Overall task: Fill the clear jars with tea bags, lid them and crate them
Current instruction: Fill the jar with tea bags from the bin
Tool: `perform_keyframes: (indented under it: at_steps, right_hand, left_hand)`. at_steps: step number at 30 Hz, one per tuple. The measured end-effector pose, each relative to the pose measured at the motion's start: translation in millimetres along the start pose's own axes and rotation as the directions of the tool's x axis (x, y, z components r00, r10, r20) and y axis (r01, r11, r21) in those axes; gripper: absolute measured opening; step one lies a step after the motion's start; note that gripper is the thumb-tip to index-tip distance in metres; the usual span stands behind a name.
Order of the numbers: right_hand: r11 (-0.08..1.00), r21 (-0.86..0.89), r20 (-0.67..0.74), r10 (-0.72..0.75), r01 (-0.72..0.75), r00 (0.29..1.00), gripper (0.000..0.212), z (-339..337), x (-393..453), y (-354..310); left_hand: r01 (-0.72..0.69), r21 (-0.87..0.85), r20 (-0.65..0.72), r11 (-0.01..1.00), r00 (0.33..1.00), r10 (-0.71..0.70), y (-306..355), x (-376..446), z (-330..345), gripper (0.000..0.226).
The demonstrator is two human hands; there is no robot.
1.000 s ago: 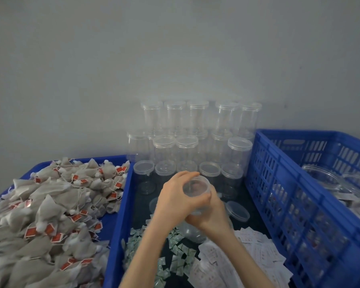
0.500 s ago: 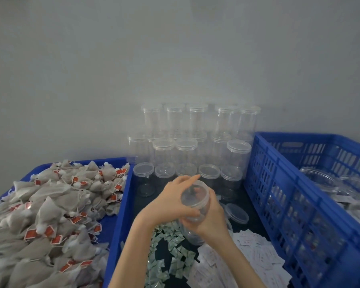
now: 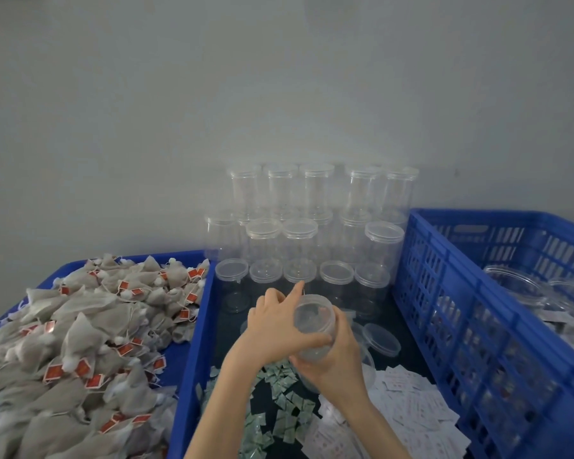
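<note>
A clear jar [image 3: 313,321] is held tilted above the dark table, mouth up and away from me. My right hand [image 3: 337,362] wraps round its lower body from the right. My left hand [image 3: 277,326] grips its upper part from the left, the thumb across the front and the forefinger pointing up past the rim. The jar looks empty and has no lid. A heap of grey tea bags [image 3: 80,346] with red tags fills the blue tray [image 3: 193,356] on the left. The blue crate [image 3: 461,323] stands on the right.
Stacked clear lidded jars [image 3: 312,226] stand against the wall behind my hands. A loose clear lid [image 3: 381,339] lies on the table right of the jar. Small green sachets [image 3: 279,402] and white paper slips [image 3: 408,415] are scattered near me. Inside the crate lie clear jars [image 3: 517,289].
Both hands with the jar have hardly moved; the left hand has turned on the jar top, its forefinger now raised higher.
</note>
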State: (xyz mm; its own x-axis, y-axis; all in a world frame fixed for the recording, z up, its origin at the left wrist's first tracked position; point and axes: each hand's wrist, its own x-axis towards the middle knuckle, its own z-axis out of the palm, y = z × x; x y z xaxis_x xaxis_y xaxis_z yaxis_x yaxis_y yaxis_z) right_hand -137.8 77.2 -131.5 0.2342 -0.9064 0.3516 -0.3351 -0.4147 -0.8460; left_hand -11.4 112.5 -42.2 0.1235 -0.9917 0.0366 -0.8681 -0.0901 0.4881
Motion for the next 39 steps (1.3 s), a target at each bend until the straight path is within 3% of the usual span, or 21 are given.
perform_keyframes:
  at_steps: [4,6,9,11,14,16,18,19,21,23,24,28,31,33,34,36,39]
  right_hand:
    - [0.998,0.011,0.045,-0.069,0.069,0.997,0.086,8,-3,-4]
    - [0.998,-0.019,0.052,-0.052,0.053,0.997,0.085,7,-3,-1]
    - [0.999,-0.041,0.059,-0.029,0.032,0.998,0.103,-1,-4,6]
    - [0.999,-0.036,0.041,-0.032,0.033,0.999,0.101,-3,-8,6]
    - [0.997,-0.046,-0.002,-0.055,0.055,0.998,0.091,3,-12,3]
    - [0.995,-0.071,-0.008,-0.065,0.064,0.998,0.095,8,-13,2]
    - [0.997,-0.072,0.011,-0.034,0.035,0.999,0.102,11,-13,1]
    - [0.998,-0.059,0.020,-0.022,0.023,1.000,0.104,11,-12,3]
    - [0.998,-0.060,0.032,-0.020,0.022,0.999,0.105,8,-12,8]
    - [0.995,-0.095,0.037,-0.032,0.035,0.999,0.106,2,-15,12]
    - [0.995,-0.091,0.027,-0.036,0.038,0.999,0.103,1,-16,13]
    - [0.998,-0.067,0.004,0.003,-0.002,1.000,0.103,3,-17,12]
    - [0.997,-0.068,-0.024,0.019,-0.020,1.000,0.111,6,-13,11]
    - [0.997,-0.078,-0.024,0.019,-0.021,1.000,0.105,5,-10,9]
    - [0.998,-0.065,-0.022,0.007,-0.009,1.000,0.098,4,-10,11]
    - [0.999,-0.035,-0.022,-0.007,0.006,1.000,0.095,0,-10,15]
    - [0.997,-0.070,-0.017,0.019,-0.021,1.000,0.110,-6,-14,20]
  left_hand:
    - [-0.006,0.043,-0.184,0.999,0.983,0.013,11,1,22,0.089]
    - [-0.079,-0.009,-0.083,0.997,0.994,0.078,8,1,22,0.088]
    - [-0.180,-0.147,0.218,0.973,0.953,0.210,-4,-3,6,0.099]
    - [-0.186,-0.172,0.254,0.967,0.940,0.226,-10,-5,-5,0.098]
    - [-0.015,-0.020,0.073,1.000,0.997,0.017,-4,-6,-4,0.091]
    - [0.135,0.117,-0.060,0.984,0.990,-0.129,7,-9,7,0.094]
    - [0.158,0.143,-0.112,0.977,0.983,-0.143,11,-11,19,0.094]
    - [0.095,0.101,-0.076,0.990,0.993,-0.087,10,-12,23,0.093]
    - [-0.071,-0.075,0.130,0.995,0.988,0.081,1,-10,19,0.098]
    - [-0.139,-0.179,0.311,0.974,0.931,0.190,-8,-8,6,0.104]
    - [-0.144,-0.196,0.326,0.970,0.923,0.203,-11,-5,2,0.102]
    - [0.011,-0.028,0.066,1.000,0.998,-0.009,-1,-2,10,0.091]
    - [0.204,0.102,-0.160,0.974,0.969,-0.187,17,-5,26,0.095]
    - [0.198,0.112,-0.205,0.974,0.964,-0.172,22,-6,32,0.094]
    - [0.128,0.071,-0.174,0.989,0.978,-0.114,22,-6,34,0.092]
    - [-0.040,-0.108,0.024,0.993,0.999,0.043,15,-6,29,0.095]
    - [-0.145,-0.221,0.305,0.964,0.929,0.209,-1,-4,6,0.101]
